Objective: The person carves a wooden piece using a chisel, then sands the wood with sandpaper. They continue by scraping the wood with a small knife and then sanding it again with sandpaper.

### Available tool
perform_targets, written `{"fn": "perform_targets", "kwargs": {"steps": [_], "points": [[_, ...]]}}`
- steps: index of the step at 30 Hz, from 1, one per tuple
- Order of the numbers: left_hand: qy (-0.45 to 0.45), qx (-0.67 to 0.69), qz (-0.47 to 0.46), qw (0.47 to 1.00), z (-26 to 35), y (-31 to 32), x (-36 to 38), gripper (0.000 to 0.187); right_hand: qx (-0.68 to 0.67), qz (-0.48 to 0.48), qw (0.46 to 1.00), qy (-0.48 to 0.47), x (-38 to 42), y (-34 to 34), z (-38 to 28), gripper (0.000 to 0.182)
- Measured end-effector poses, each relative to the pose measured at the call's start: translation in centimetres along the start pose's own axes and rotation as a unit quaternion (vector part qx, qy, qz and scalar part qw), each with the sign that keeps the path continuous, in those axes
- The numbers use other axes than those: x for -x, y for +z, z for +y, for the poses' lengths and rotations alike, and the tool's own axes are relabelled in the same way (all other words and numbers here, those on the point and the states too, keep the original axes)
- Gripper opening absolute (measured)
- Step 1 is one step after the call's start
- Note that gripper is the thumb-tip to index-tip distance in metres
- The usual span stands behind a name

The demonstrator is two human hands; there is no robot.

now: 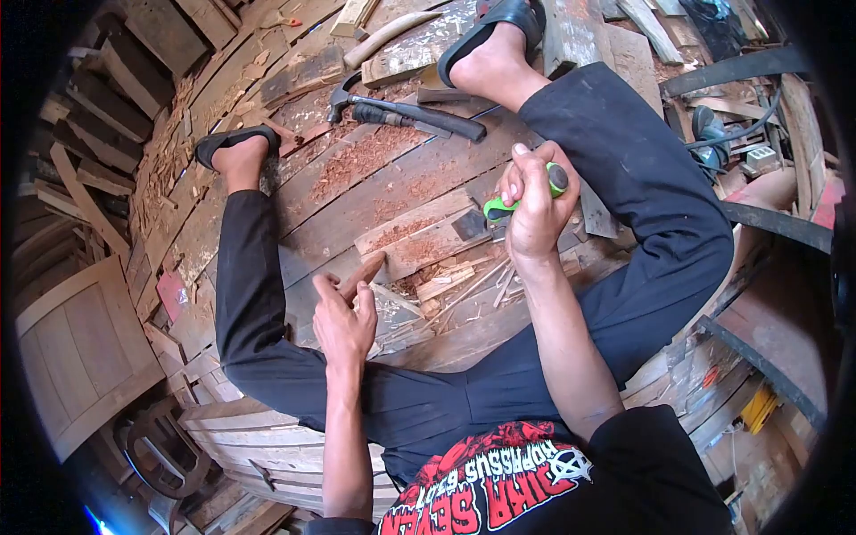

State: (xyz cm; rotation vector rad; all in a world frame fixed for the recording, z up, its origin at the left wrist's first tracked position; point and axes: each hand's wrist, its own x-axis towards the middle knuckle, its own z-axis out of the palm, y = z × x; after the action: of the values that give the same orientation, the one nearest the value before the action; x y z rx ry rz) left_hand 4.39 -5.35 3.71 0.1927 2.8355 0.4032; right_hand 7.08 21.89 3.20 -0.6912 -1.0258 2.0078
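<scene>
My left hand point(343, 323) grips a short reddish-brown piece of wood point(366, 270), which points away from me over the floor between my legs. My right hand point(541, 207), above my right thigh, is closed around a tool with a bright green and black handle point(501, 209); its working end is hidden, so its kind cannot be told. Beneath and between the hands lies a pale wooden board point(419, 239) sprinkled with reddish shavings. Farther out, a claw hammer point(428, 118) with a dark handle rests on the floor, and a second dark-handled tool point(379, 114) lies against it.
Reddish shavings point(361, 165) and thin offcuts point(446, 283) litter the plank floor. My legs are spread to either side. Stacked timber point(107, 107) stands at the left, above a wooden panel point(85, 343). Curved wooden parts and a cable point(744, 134) are at the right.
</scene>
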Motion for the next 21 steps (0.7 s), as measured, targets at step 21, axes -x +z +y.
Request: {"fn": "perform_targets", "kwargs": {"steps": [21], "points": [[0.129,0.034,-0.167,0.977,-0.8,-2.0,1.3,0.031,-0.024,-0.220,0.975,0.015,4.5,2.5,-0.7,0.027]]}}
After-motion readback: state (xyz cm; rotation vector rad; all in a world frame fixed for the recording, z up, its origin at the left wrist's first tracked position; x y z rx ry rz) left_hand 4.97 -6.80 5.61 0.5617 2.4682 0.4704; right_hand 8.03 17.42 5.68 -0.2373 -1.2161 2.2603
